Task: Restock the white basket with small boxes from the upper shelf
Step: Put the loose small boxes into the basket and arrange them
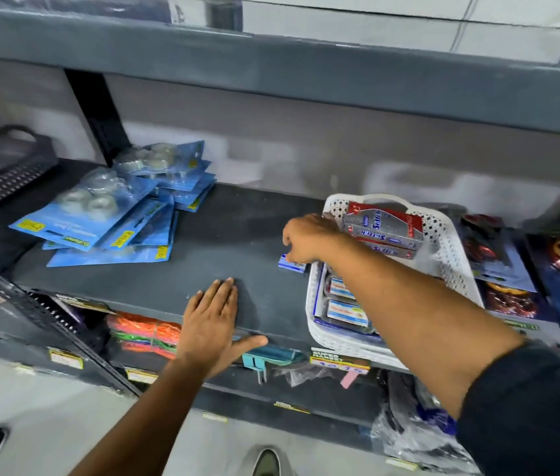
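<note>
White basket [443, 242] on grey shelf [237, 235]; left hand [211, 324] spread flat, right hand [306, 238] pinching small box [290, 264].

Bare left forearm, dark sleeve [532, 407] on right arm, grey shoe [266, 463]

r hand [300, 240] grips small box [290, 263] beside white basket [443, 249]; l hand [211, 324] flat on shelf [237, 235].

One head-worn wide-angle camera looks forward and down, close upon the dark grey metal shelf [237, 235].
</note>
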A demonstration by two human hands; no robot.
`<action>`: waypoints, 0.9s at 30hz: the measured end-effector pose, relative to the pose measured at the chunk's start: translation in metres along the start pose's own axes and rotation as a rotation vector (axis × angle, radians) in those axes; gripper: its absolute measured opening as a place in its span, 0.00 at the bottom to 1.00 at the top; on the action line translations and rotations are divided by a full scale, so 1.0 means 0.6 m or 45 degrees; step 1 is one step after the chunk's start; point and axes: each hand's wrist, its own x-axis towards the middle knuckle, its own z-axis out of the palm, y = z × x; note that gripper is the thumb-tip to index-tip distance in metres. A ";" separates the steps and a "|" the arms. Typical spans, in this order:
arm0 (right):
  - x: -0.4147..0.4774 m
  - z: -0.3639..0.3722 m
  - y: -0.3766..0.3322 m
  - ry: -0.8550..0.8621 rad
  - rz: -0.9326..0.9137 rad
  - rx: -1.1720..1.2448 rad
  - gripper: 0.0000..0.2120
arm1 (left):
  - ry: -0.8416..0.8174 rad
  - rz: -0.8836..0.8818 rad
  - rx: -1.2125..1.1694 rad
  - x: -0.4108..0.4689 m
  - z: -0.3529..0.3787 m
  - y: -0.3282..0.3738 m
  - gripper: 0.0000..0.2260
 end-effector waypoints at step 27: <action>-0.347 0.031 0.261 -0.441 0.155 -0.009 0.15 | 0.040 0.006 0.005 0.005 0.008 -0.004 0.49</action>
